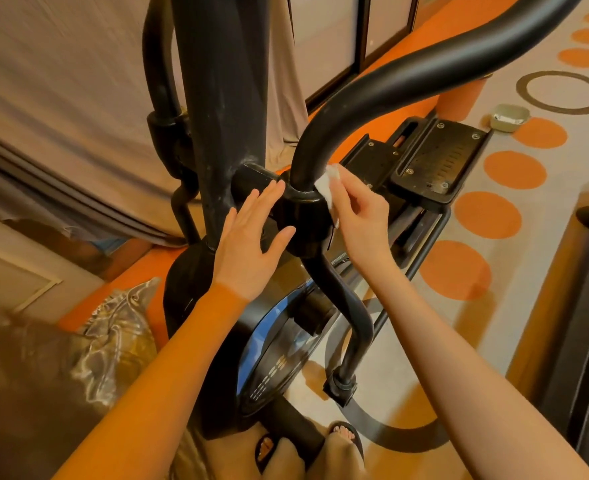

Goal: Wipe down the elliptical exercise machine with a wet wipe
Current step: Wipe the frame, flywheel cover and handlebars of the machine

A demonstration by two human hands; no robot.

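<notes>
Right hand (pixel 359 209) pinches wet wipe (pixel 326 185) against elliptical's handlebar (pixel 321 147); left hand (pixel 251 237) hovers flat, fingers spread.

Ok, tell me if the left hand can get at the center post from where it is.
Probably yes. The left hand lies open, fingers straight, right beside the center post, with nothing between them. The right hand holds the wipe against the handle arm on the other side, out of the way.

My left hand (pixel 251 233) reaches forward flat with fingers spread, while my right hand (pixel 359 216) pinches, fingers curled.
</notes>
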